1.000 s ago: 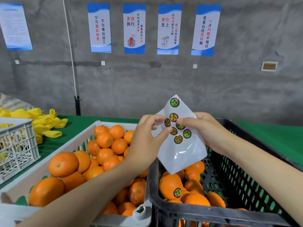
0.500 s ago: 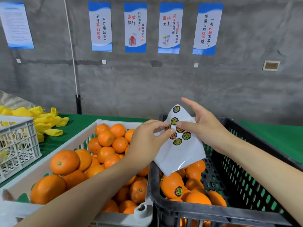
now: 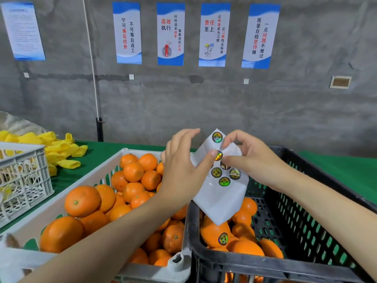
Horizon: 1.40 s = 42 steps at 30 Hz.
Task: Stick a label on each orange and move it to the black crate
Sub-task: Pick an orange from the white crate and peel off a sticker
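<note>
The black crate (image 3: pixel 285 264) sits low on the right. Just above its near left corner, both hands meet at a white sticker sheet (image 3: pixel 220 199).

The left hand (image 3: pixel 181 172) holds the sheet. Its thumb presses on the front, right next to a round sticker. Its other fingers are bent and stick up at the left edge of the sheet.

The right hand (image 3: pixel 253 160) reaches in over the black crate. Its thumb and first finger pinch one shiny round sticker (image 3: pixel 218 155) near the middle of the sheet. More stickers sit on the sheet, one above the pinched one and a few below it.

Inside the black crate, under the sheet, lie some oranges. The big orange (image 3: pixel 210 229) at the front left of the black crate has a round label (image 3: pixel 223 238) stuck on it.

A white crate (image 3: pixel 89 180) touches the left side of the black crate. It is full of loose oranges (image 3: pixel 82 201).

Farther left of the black crate stands a small white basket (image 3: pixel 24 180). A pile of yellow foam nets (image 3: pixel 59 149) lies behind it.

A green cloth (image 3: pixel 336 170) shows to the right of the black crate. Behind the black crate is a grey wall (image 3: pixel 285 109) with blue and white posters (image 3: pixel 171 33).
</note>
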Available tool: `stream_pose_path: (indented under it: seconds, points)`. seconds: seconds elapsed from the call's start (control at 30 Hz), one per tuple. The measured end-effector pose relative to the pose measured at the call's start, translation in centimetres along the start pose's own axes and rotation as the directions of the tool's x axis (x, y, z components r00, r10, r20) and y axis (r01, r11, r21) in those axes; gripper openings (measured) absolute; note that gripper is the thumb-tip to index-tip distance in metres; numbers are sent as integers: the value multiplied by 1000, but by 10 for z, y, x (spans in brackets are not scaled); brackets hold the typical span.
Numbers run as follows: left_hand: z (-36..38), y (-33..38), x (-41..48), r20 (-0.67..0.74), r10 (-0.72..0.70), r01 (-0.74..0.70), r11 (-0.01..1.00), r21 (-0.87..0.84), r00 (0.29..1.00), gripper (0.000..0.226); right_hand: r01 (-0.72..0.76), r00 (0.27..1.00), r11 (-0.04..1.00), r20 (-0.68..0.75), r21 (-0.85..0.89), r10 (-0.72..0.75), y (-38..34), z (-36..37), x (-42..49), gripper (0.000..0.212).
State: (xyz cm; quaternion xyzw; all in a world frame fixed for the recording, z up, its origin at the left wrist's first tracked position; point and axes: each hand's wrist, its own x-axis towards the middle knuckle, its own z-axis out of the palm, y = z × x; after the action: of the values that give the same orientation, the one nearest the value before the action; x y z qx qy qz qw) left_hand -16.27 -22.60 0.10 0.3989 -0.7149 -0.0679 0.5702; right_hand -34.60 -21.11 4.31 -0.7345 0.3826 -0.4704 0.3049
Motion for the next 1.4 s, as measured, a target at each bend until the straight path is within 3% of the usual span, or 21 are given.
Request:
stream_pose_path:
  seconds: [0.07, 0.13, 0.23, 0.37, 0.5, 0.6, 0.73, 0.8, 0.9, 1.13, 1.4]
  points:
    - [-3, 2, 4, 23, -58, 60, 996, -73, 998, 32, -6, 1000, 999, 20, -43, 7, 0, 2, 1, 31]
    - [-5, 4, 9, 95, -130, 151, 955, -254, 987, 10, -19, 1000, 997, 19, -69, 20, 0, 3, 1, 27]
    - [-3, 5, 10, 220, -169, 252, 862, -440, 961, 14, 19, 998, 964, -55, -263, -35, 3, 3, -2, 20]
    - [0, 7, 5, 303, -201, 330, 819, -470, 932, 9, 151, 956, 748, -96, -647, -276, 4, 3, -5, 20]
    - [0, 8, 6, 310, -218, 355, 786, -506, 925, 17, 180, 963, 810, -69, -559, -262, -1, 5, -2, 30]
    - [-2, 8, 6, 302, -219, 347, 801, -487, 928, 17, 200, 951, 774, -72, -601, -301, -1, 7, -5, 41]
    - [-1, 5, 6, 272, -187, 299, 833, -465, 944, 15, 179, 972, 817, -28, -549, -233, -2, 5, -6, 35]
    - [-1, 4, 5, 269, -150, 262, 854, -450, 951, 20, 198, 975, 782, 39, -591, -218, -2, 2, -6, 25]
    - [-1, 4, 2, 277, -79, 181, 914, -363, 958, 20, 244, 967, 672, 126, -699, -221, -2, 1, -8, 29]
    - [0, 2, -1, 281, -60, 135, 957, -255, 958, 15, 210, 978, 621, 157, -755, -140, -2, 2, -9, 32]
    - [0, 3, -2, 315, -56, 120, 975, -186, 947, 10, 196, 981, 647, 145, -737, -132, -3, 3, -8, 31]
